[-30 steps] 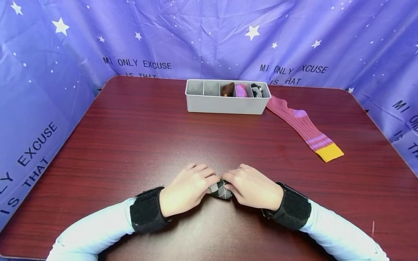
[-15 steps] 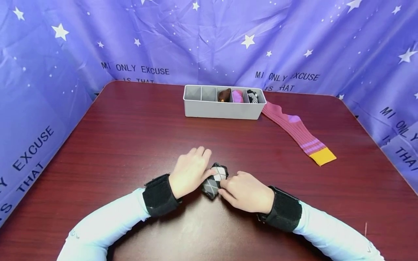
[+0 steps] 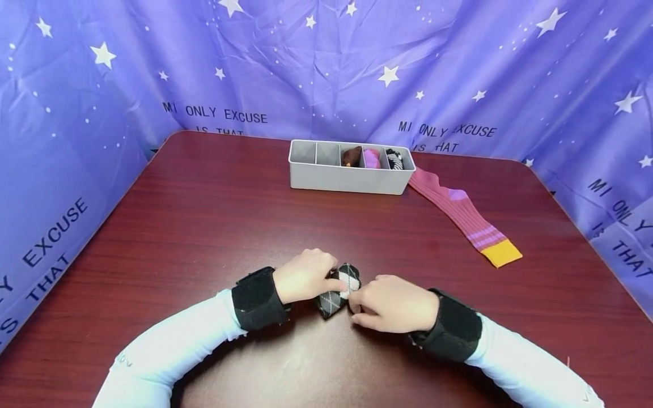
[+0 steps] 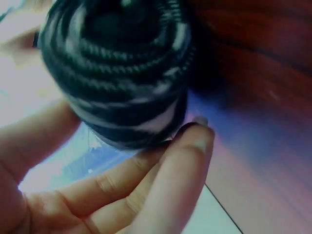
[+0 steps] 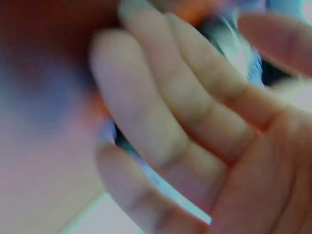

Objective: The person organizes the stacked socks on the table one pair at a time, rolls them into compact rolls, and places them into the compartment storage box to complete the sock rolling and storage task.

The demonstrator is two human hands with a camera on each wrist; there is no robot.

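Note:
A rolled grey, black and white argyle sock (image 3: 334,297) is on the table in front of me. My left hand (image 3: 305,276) grips it from the left, thumb across its top. In the left wrist view, the roll's coiled end (image 4: 122,63) faces the camera, with the thumb and fingers around its sides. My right hand (image 3: 393,303) is at the roll's right side, fingertips against or very near its edge. The right wrist view is blurred; its fingers (image 5: 195,107) are loosely bent and the thumb stands apart from them.
A grey divided box (image 3: 352,180) stands at the back. Its right compartments hold a brown bundle (image 3: 352,157), a pink-purple bundle (image 3: 372,159) and a black-and-white bundle (image 3: 395,160). A long pink sock with a yellow cuff (image 3: 461,215) lies flat right of the box.
The rolled sock was mostly covered by both hands, then turned so more of it shows. My left fingers lifted off it, then came down around it again. The right hand stayed at its right side.

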